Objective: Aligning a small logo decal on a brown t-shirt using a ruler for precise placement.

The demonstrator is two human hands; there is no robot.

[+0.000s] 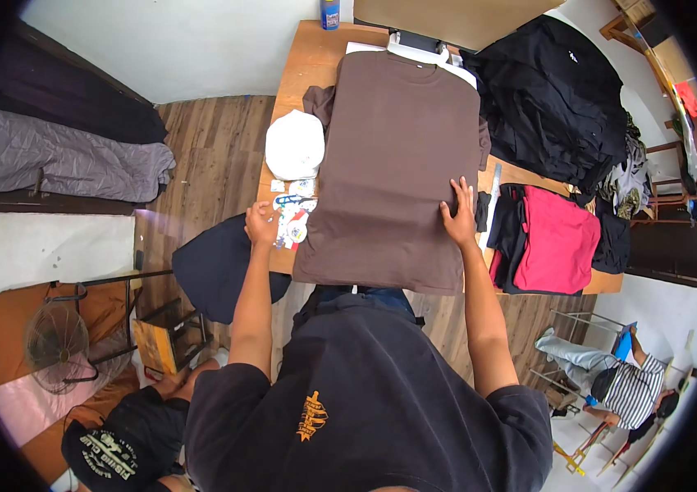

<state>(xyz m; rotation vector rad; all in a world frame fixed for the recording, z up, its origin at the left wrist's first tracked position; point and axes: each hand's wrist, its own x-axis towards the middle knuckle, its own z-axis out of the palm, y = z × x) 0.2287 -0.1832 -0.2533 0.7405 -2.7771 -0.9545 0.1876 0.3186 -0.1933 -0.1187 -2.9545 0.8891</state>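
Note:
A brown T-shirt (397, 164) lies smoothed flat over a white board (459, 72) on the wooden table (303, 57), its neck toward the far end. My right hand (461, 215) rests open on the shirt's right side near the hem, fingers spread. At the table's left edge is my left hand (261, 223), its fingers bent and the thumb apart, with nothing visible in them. Right beside it are several small printed labels or stickers (292, 223) in white, blue and red. Just beyond them sits a rounded white bundle (295, 146).
Folded red cloth (557, 238) and dark garments lie at right, below a large black garment heap (553, 90). A blue can (329, 14) stands at the far edge. Dark fabric (221, 271) hangs at left, near a fan (57, 344). Two other people are lower left and right.

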